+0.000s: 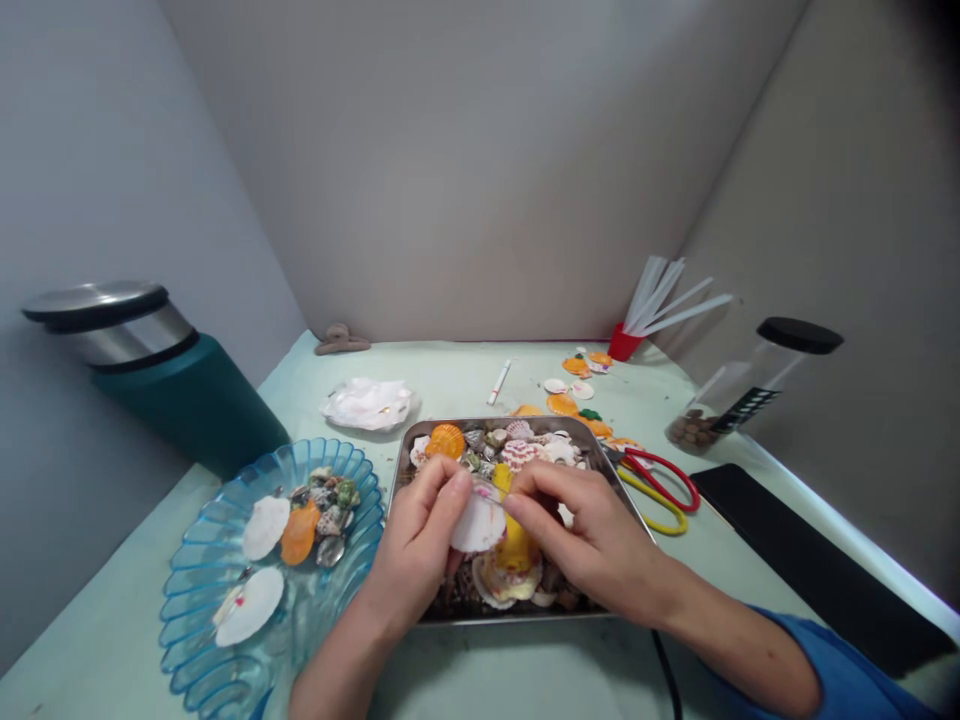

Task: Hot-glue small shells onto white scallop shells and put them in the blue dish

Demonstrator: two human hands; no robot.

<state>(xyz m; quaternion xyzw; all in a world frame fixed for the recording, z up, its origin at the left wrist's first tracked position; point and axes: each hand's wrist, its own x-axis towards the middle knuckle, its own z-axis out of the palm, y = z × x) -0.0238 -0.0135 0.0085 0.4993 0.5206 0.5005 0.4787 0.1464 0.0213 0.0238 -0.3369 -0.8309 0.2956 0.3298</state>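
Note:
Between the thumb and fingers of my left hand (420,535) is a white scallop shell (478,524), its pale inner face showing with a pink spot near the top. My right hand (577,520) is closed in a pinch at the shell's upper right edge. Something thin and pale seems to run there, too small to name. Beneath both hands lies a metal tray (442,622) full of mixed shells. A yellow tool (516,545), apparently a glue gun, rests on those shells, partly hidden by my hands. An orange scallop shell (447,440) is at the tray's back left.
Left stands a blue scalloped plate (187,560) holding shells, with a teal bottle (187,400) behind. Scissors (660,490), a black slab (817,565) and a lidded jar (750,390) are right. Behind are a bag of white material (369,404), a marker (499,382) and a red cup (625,343) of sticks.

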